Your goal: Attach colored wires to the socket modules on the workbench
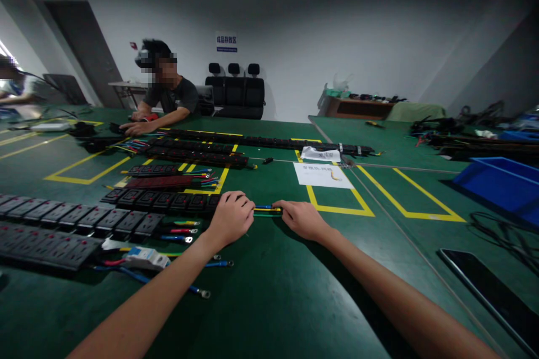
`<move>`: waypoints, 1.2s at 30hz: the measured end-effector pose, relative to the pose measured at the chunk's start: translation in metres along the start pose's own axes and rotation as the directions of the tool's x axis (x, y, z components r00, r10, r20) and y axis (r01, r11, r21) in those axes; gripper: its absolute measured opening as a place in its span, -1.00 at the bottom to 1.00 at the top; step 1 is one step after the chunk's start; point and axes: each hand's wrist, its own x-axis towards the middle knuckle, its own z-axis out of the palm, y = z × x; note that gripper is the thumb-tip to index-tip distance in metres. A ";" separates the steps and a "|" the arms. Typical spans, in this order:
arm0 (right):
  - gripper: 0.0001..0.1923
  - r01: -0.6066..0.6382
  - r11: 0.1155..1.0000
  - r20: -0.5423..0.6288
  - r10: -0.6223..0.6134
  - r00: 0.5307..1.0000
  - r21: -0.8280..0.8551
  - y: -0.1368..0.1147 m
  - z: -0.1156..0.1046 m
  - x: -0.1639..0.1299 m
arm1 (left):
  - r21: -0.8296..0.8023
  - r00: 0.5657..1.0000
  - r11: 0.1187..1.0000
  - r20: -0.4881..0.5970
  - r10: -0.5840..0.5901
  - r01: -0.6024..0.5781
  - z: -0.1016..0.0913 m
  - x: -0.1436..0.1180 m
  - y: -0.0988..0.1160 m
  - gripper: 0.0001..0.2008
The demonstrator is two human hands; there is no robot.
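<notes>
While both hands pinch the same short bundle of wires [268, 210], the left hand [231, 217] curled shut over the end where they leave the black socket strip [162, 201] and the right hand [300, 219] closed on their free ends, the likeliest trouble is a tug that drags the strip sideways or strains the leads at the housing. The bundle lies just off the green worktable [269, 303], well in from its near edge, stretched taut between the two fists. To the left, room is tight: more socket strips [50, 230] and loose leads with ring terminals [185, 231] lie close under the left forearm (a sweep of that arm would scatter them). To the right and toward the near edge the surface is open, with a sheet of paper [322, 174] farther back, inside the yellow floor-tape box [343, 210].
</notes>
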 end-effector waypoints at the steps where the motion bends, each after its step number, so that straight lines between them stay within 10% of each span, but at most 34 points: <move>1: -0.59 0.000 1.000 0.000 0.000 1.000 -0.001 0.000 0.000 0.000 | -0.001 1.000 1.000 0.001 -0.001 0.001 0.000 0.000 0.000 -0.78; 36: -0.58 -0.020 1.000 0.037 0.020 0.999 -0.001 -0.002 -0.005 0.000 | 0.010 1.000 1.000 -0.005 0.010 -0.010 -0.001 0.000 0.000 -0.78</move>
